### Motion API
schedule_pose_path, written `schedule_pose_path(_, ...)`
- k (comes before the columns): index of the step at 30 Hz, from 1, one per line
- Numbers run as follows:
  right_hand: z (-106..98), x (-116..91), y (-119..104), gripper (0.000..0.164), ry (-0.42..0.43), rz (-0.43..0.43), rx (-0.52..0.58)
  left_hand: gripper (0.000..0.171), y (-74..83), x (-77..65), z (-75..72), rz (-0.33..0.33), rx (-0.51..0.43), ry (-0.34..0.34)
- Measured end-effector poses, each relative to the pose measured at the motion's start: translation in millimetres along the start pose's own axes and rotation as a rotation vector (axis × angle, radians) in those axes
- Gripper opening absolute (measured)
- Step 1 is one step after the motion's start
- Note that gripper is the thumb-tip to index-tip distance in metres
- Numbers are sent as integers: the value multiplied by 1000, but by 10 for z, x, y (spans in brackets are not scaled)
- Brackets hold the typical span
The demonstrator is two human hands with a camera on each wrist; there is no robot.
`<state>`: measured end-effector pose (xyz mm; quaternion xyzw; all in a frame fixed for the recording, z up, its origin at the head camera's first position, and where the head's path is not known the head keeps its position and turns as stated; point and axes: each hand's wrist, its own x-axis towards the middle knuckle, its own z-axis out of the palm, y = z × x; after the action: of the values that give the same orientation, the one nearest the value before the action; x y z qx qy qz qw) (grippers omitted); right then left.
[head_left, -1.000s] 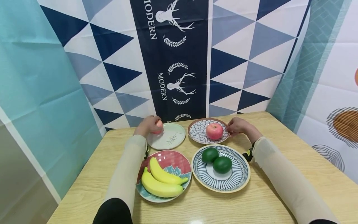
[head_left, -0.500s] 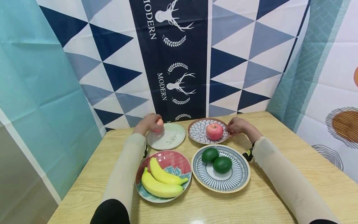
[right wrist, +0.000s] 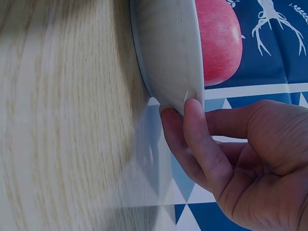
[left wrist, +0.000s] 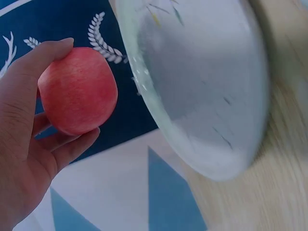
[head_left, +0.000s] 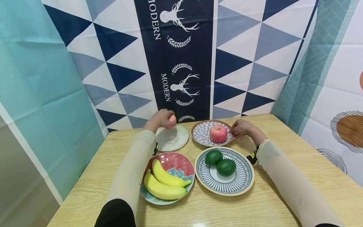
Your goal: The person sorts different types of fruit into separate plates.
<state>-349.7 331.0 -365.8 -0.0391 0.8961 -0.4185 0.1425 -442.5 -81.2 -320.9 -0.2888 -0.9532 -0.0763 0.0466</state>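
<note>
My left hand (head_left: 161,120) holds a red apple (left wrist: 79,90) between thumb and fingers, raised over the back of a pale green plate (head_left: 174,140) with a twig pattern. In the left wrist view that plate lies just beside the apple, apart from it. On the right, my right hand (head_left: 242,127) pinches the rim of a brown-edged plate with a petal pattern (head_left: 200,134). Another red apple (head_left: 218,133) sits on this plate. From the right wrist view, the fingertips (right wrist: 195,108) touch the plate's outer side, and its inside is hidden.
Nearer the front, a red and teal plate (head_left: 184,160) bears two bananas (head_left: 164,189). Beside it a blue-striped plate (head_left: 244,176) carries two green avocado-like fruits (head_left: 226,167). Patterned cloth (head_left: 181,63) hangs close behind the wooden table (head_left: 227,211).
My left hand has lifted the apple up off the pale green plate and moved it rightward. My right hand stays at the patterned plate's rim.
</note>
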Motion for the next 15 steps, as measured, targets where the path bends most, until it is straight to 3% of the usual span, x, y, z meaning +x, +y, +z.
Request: schedule_pose_path(15,-6,3,16,26,2,-2,22,52,444,215,-10,51,-10,12)
